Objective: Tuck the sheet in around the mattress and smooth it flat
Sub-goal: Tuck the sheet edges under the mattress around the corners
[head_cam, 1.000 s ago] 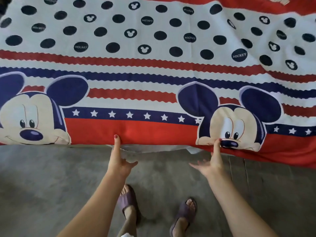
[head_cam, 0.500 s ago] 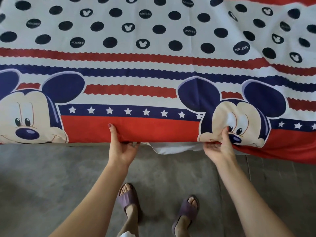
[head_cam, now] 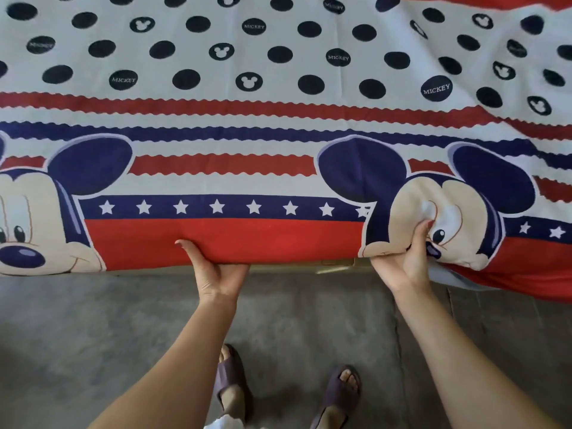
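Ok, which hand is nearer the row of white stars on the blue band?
Left. The left hand grips the sheet edge directly below the row of white stars; the right hand bunches fabric beyond its right end.

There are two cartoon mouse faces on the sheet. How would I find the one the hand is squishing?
Start at the near edge of the printed sheet, where a red band runs under a row of white stars. Follow it right to the right mouse face. Unlike the flat left mouse face, it is crumpled, because the right hand is bunching it below the eyes.
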